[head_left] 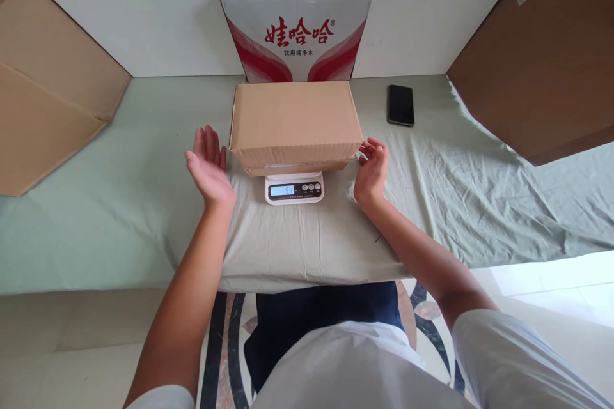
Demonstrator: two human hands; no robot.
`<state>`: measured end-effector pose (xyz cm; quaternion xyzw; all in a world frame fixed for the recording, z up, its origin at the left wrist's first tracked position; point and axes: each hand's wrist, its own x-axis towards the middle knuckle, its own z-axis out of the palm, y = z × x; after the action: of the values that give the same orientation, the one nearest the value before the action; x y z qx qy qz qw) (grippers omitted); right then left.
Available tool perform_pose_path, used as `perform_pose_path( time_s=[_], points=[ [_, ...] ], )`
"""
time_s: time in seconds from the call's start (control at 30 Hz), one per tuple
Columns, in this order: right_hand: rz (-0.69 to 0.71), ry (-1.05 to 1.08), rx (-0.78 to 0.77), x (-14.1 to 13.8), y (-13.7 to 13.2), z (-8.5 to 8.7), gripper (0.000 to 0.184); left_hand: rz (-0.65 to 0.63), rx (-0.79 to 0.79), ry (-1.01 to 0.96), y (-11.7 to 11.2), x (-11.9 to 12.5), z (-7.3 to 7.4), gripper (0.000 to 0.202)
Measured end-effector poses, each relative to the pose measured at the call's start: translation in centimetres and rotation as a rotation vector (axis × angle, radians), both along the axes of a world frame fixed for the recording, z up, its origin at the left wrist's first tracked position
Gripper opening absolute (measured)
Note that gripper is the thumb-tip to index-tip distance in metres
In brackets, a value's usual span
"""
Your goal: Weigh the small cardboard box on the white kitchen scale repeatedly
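A closed brown cardboard box [295, 114] rests on a small white digital scale [294, 197], whose front panel and lit display stick out below the box. The display seems to read 54, perhaps with a decimal point that I cannot make out. My left hand [210, 166] is left of the box, palm up with fingers stretched out, holding nothing and apart from it. My right hand [372, 169] is by the box's lower right corner, fingers loosely curled and apart, with no object in it. Whether its fingertips touch the box is hard to tell.
A white and red printed carton [297, 35] stands behind the box against white panels. A black phone [400, 105] lies to the right. Large cardboard pieces flank the left [52, 83] and right [547, 64]. A pale green cloth [158, 204] covers the table, wrinkled at right.
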<state>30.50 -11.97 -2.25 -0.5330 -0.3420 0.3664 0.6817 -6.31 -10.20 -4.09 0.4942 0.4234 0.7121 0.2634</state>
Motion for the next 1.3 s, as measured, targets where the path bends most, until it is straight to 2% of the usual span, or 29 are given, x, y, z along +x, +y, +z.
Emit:
perform_pose_path(
  time_s=[0.13,0.27,0.5,0.6,0.83,0.97,1.13,1.3],
  points=[
    [-0.019,0.036,-0.007,-0.4,-0.2,0.6,0.048,0.011,-0.032,-0.011,-0.1,0.0,0.0,0.088],
    [-0.027,0.027,-0.001,-0.5,-0.3,0.9,0.046,-0.011,0.026,0.04,-0.2,-0.2,-0.3,0.081],
    [-0.029,0.074,-0.014,-0.9,-0.9,2.0,0.04,-0.097,-0.117,-0.166,-1.3,0.9,1.1,0.088],
    [-0.044,0.098,-0.018,-1.2,-1.1,2.4,0.035,-0.063,-0.125,-0.155,-1.5,1.2,1.4,0.088],
    [-0.038,0.111,-0.022,-1.2,-1.1,2.6,0.032,-0.026,-0.069,-0.109,-1.2,1.1,0.7,0.078],
    [-0.036,0.098,-0.021,-1.2,-1.1,2.4,0.033,-0.025,-0.082,-0.132,-1.2,1.3,1.0,0.078],
    [-0.012,0.067,-0.01,-1.2,-1.1,2.3,0.037,-0.001,-0.081,-0.064,-1.2,1.5,1.2,0.085],
    [-0.015,0.099,-0.013,-1.3,-1.2,2.6,0.034,0.012,-0.074,-0.157,-1.3,1.8,1.5,0.076]
  ],
)
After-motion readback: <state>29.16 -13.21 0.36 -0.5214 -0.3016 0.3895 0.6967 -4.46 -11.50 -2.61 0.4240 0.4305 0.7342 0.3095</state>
